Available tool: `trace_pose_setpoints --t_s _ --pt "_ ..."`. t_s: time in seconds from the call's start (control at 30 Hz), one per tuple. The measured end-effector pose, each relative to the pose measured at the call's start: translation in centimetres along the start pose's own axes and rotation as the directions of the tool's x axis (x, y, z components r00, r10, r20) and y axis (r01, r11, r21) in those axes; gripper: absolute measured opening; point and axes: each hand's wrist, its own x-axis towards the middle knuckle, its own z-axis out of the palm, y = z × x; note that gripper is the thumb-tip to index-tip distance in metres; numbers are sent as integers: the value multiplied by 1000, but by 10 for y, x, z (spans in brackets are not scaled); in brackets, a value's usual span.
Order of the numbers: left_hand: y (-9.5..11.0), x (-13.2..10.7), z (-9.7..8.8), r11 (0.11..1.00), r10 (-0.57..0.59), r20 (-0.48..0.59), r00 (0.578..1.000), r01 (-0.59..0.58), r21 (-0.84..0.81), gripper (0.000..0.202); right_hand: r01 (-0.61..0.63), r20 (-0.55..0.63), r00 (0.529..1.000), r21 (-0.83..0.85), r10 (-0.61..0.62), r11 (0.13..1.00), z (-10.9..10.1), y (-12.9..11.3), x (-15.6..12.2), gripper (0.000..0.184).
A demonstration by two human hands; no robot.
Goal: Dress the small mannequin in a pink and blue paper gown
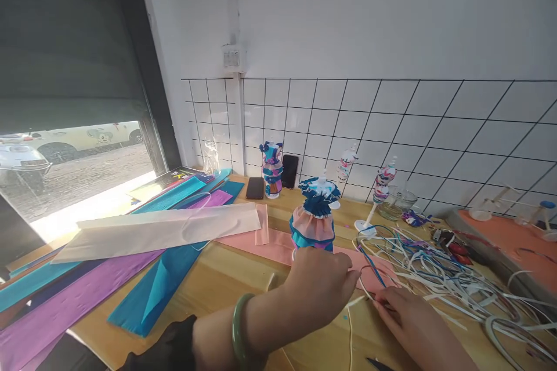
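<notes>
Near the table's front my left hand (319, 281), with a green bangle (242, 327) on its wrist, is closed in a pinch. A thin pale cord (364, 288) runs from its fingertips toward my right hand (407, 316). My right thumb and finger are closed on the cord, and a blue cord (371, 264) also reaches these fingertips. Behind my left hand stands an upright bottle-shaped doll (313, 223) with a pink skirt, teal trim and a dark blue fringed collar. My left hand hides its base; whether they touch, I cannot tell.
Paper strips in white (169, 229), purple (100, 278) and teal (148, 295) spread leftward. A pink strip (278, 246) lies under the doll. Tangled cords (452, 266) cover the right side. Behind stand another dressed figure (272, 171), a phone (255, 188) and a glass bowl (398, 203). A dark pointed tool (378, 364) lies in front.
</notes>
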Motion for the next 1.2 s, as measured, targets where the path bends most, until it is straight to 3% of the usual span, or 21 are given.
trace_pose_setpoints --t_s 0.1,0.17,0.3,0.4,0.53,0.7,0.87,0.97,1.07,1.2 --pt "-8 2 -14 992 -108 -52 993 105 -65 36 -15 75 997 22 13 1000 7 12 -4 27" --pt "-16 2 -28 979 -177 -106 978 165 -117 32 -24 66 998 34 22 999 8 17 -6 28" --pt "-40 2 -56 928 -324 -189 927 273 -254 28 -95 -64 993 87 101 992 3 17 -5 37" --pt "-57 5 -63 909 -371 -253 893 294 -294 26 -177 -160 966 176 205 968 -8 5 7 37" --pt "-64 12 -51 937 -317 -354 880 233 -259 23 -231 -219 918 380 330 896 -28 -31 44 36" --pt "-57 17 -36 963 -247 -344 906 191 -189 27 -242 -163 908 550 387 800 -40 -71 101 47" --pt "-50 20 -35 963 -268 -317 910 243 -116 28 -207 -136 924 607 357 767 -25 -76 136 56" --pt "-47 22 -33 964 -266 -285 921 258 -67 29 -179 -115 941 633 320 753 -21 -77 144 50" --pt "-46 24 -25 973 -225 -317 921 227 -34 29 -147 -89 959 655 268 741 -22 -79 147 39" --pt "-50 25 -15 990 -123 -379 917 141 21 29 -215 -64 943 631 326 745 -22 -77 145 32"
